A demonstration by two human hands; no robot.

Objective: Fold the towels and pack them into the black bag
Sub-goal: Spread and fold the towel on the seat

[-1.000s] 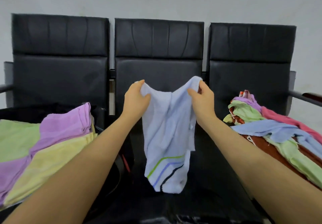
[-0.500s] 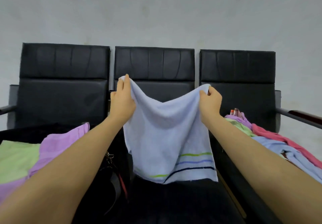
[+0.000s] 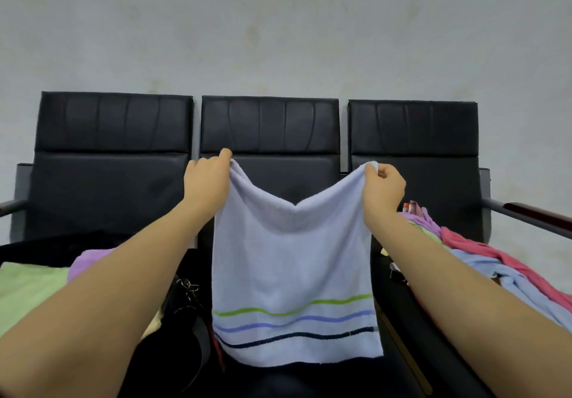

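Observation:
A pale blue towel with green, blue and dark stripes near its lower edge hangs spread out over the middle seat. My left hand pinches its upper left corner and my right hand pinches its upper right corner, so the top edge sags between them. The black bag lies low on the left seat, partly hidden behind my left forearm. Folded green and purple towels rest on it.
A row of three black chairs stands against a grey wall. A loose heap of pink, blue, green and purple towels covers the right seat. A dark armrest juts out at the far right.
My hands have moved apart and upward, and the bunched towel has opened out flat with the stripes level. The view has tilted up toward the wall.

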